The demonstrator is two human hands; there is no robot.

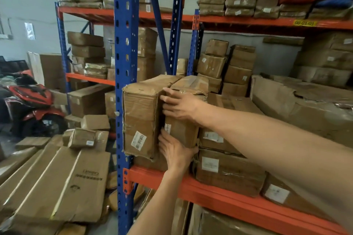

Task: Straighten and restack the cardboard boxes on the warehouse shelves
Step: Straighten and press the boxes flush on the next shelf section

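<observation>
Tight squeeze: left of the gripped box [186,112] the taller box [140,120] stands almost touching, fingers [164,99] wedged in the slit; stacked cartons [229,173] crowd beneath and right; open air above.

Both hands [177,126] on upright box [188,112]

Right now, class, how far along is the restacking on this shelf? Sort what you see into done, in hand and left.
Done: flat boxes lie stacked on the orange shelf beam. In hand: the right hand and the left hand hold the narrow upright box beside the battered box. Left: loose boxes on the floor.
</observation>
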